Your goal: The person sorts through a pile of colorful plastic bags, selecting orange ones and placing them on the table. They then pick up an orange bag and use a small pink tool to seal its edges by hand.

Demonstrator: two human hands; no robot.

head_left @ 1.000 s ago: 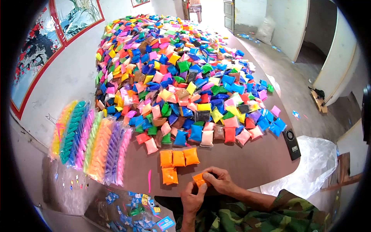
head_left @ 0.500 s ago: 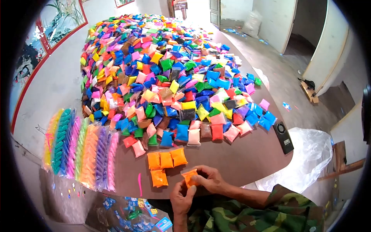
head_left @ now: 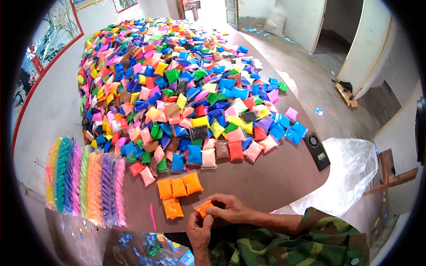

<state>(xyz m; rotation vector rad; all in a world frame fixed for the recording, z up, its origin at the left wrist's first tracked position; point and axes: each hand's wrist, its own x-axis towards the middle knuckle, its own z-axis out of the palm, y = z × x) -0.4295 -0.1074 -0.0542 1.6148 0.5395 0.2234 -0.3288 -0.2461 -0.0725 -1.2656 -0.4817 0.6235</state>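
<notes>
Both my hands hold one small orange packet at the table's near edge. My left hand grips its lower side with thumb and fingers. From the right, my right hand pinches its upper part, covering much of it. Several orange packets lie together on the table just left of my hands, in a row with more below. A thin pink strip lies farther left.
A large heap of colourful packets covers most of the table. Braided colourful bundles in clear sleeves lie at the left edge. A black device sits by the right edge, near clear plastic sheeting. Litter lies below.
The view has shifted, so the table scene sits farther left and the near items lower. Both hands still hold the orange packet, which now looks more tilted and more covered by fingers.
</notes>
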